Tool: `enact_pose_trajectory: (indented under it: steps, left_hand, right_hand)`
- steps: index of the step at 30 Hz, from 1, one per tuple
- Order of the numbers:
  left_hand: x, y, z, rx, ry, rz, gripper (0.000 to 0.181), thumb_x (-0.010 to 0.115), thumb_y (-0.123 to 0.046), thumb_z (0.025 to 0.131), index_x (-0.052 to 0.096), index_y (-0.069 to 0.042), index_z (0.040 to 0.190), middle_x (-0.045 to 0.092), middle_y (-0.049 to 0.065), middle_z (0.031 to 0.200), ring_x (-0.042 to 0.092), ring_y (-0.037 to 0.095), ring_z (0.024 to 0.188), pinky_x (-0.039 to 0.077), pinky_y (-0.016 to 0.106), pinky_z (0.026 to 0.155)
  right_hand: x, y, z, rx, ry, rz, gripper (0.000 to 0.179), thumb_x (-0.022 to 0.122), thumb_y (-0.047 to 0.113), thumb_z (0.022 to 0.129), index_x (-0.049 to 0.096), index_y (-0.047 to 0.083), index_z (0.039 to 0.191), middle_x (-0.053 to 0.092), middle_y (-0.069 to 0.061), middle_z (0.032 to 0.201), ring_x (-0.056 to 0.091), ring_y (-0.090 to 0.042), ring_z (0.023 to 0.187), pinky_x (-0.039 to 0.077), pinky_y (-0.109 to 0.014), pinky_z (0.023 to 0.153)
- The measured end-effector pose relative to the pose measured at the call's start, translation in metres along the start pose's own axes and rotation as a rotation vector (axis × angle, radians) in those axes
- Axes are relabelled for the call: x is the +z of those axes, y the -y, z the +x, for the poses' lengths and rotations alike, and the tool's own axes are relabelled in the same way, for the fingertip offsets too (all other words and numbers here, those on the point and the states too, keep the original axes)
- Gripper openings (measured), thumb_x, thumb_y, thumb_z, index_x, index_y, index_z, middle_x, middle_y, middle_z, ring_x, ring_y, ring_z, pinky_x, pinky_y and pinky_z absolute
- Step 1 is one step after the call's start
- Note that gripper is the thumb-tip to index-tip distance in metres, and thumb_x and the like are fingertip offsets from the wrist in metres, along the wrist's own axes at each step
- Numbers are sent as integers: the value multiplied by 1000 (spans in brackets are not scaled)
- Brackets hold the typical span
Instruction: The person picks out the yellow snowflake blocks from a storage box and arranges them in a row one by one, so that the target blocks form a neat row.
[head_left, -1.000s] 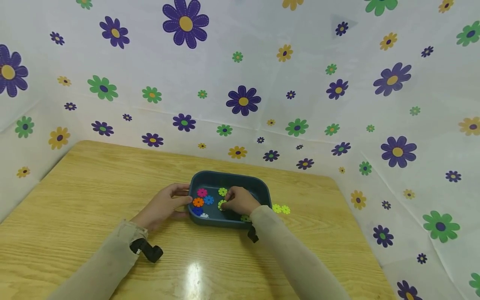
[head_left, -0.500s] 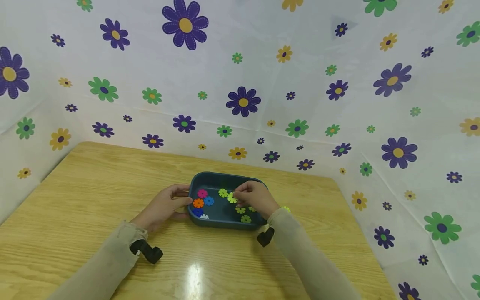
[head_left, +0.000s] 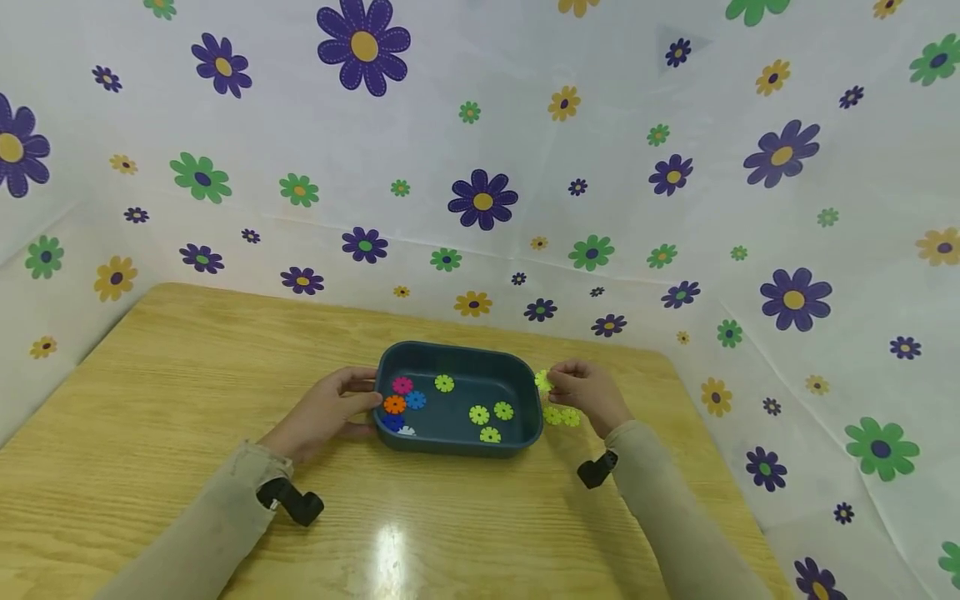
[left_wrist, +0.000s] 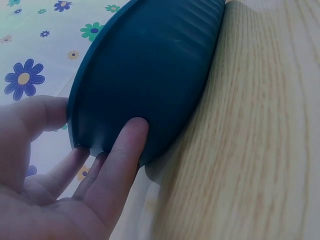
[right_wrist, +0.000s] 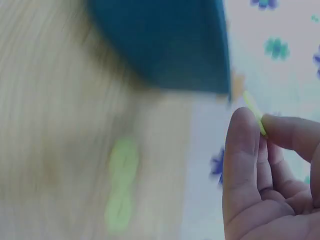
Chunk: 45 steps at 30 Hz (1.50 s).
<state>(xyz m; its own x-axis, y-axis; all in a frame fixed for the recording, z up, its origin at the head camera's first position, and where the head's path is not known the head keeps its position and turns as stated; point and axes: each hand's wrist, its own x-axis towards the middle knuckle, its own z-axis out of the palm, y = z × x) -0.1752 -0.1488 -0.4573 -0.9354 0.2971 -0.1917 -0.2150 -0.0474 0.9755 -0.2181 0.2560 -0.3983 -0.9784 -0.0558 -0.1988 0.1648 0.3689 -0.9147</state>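
Note:
My left hand [head_left: 330,410] holds the left end of a dark blue-green plastic tray [head_left: 450,448]. In the left wrist view the thumb lies at the rim and the other fingers press against the outer wall [left_wrist: 145,85]. My right hand [head_left: 588,393] is just beyond the tray's right end, pinching a yellow-green notched plastic disc [head_left: 543,381] between thumb and finger. The right wrist view shows that disc [right_wrist: 255,114] edge-on at the fingertips. Two joined yellow-green discs [head_left: 562,417] lie on the table below that hand.
Inside the tray are several loose yellow-green discs [head_left: 479,415]. Gathered at its left end are a pink disc [head_left: 402,385], an orange disc [head_left: 394,404], blue discs [head_left: 416,401] and a white disc [head_left: 407,432]. A flower-printed sheet [head_left: 420,150] stands behind the wooden table [head_left: 210,367].
My right hand has picked up a yellow-green disc from inside the tray and carried it right, past the tray's end. The left hand has stayed on the tray.

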Motion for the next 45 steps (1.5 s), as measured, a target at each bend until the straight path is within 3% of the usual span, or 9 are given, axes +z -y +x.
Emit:
enact_pose_trajectory:
  steps: [7,15,27,45]
  left_hand:
    - [0,1,1,5,8,3,58,64,-12,103,39,1,153,44,29,147,66,28,111,62,45,92]
    - [-2,3,1,11,12,3,58,64,-14,104,39,1,154,44,28,148,65,29,112,62,46,92]
    - [-2,1,0,1,2,19,57,64,-14,104,40,0,153,45,27,147,66,28,111,62,46,92]
    - [-2,1,0,10,8,17,58,64,-14,103,39,0,153,44,28,147,65,28,111,62,46,92]
  right_hand:
    - [-38,-30,-6,50,-53,-114,29,62,17,105,63,-8,120,66,-15,112,69,-17,90,62,-37,91]
    - [-62,-60,-5,109,-77,-137,27,63,14,104,64,-9,118,68,-11,105,71,-15,83,64,-30,81]
    - [-64,-71,-2,129,-97,-226,25,65,13,102,65,-9,114,69,-15,107,69,-17,83,64,-34,79]
    - [-59,-71,2,135,-129,-289,20,66,11,99,69,-6,108,69,-15,105,66,-17,83,63,-28,74]
